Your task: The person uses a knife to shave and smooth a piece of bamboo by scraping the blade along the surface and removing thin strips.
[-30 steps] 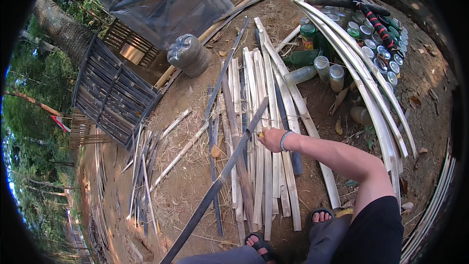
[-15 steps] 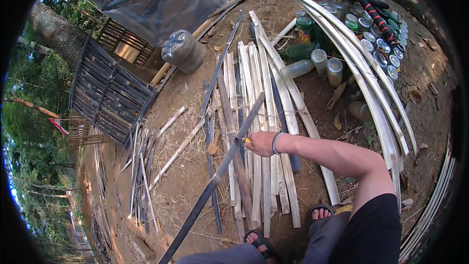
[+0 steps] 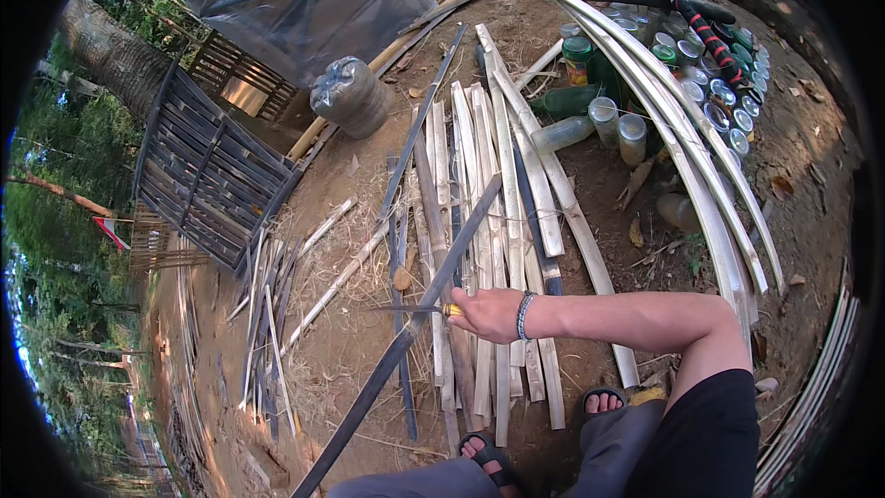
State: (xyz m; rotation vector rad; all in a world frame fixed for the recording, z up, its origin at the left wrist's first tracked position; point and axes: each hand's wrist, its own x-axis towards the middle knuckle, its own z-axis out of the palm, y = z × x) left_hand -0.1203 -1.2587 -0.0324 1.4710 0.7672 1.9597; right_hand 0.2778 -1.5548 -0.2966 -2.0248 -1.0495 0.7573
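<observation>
My right hand (image 3: 490, 314), with a grey bracelet at the wrist, is closed round the yellow handle of a knife (image 3: 395, 308). Its thin blade points left and lies across a long dark bamboo strip (image 3: 396, 349). That strip slants from the middle of the view down past the lower edge, raised over the other strips. Under the hand, many pale split bamboo strips (image 3: 486, 212) lie lengthwise on the ground, with a few dark ones (image 3: 410, 166) among them. My left hand is out of view.
Glass jars and bottles (image 3: 631, 136) stand at the far right, with long curved pale strips (image 3: 682, 129) beside them. A dark slatted bamboo panel (image 3: 207, 171) leans at the left near a filled plastic bag (image 3: 350, 100). Thin sticks (image 3: 267, 341) lie left. My sandalled feet (image 3: 486, 452) are near.
My right hand has slid the knife toward me along the dark strip, to lower in the view. The blade now shows plainly on the strip's left side. The strip has hardly moved.
</observation>
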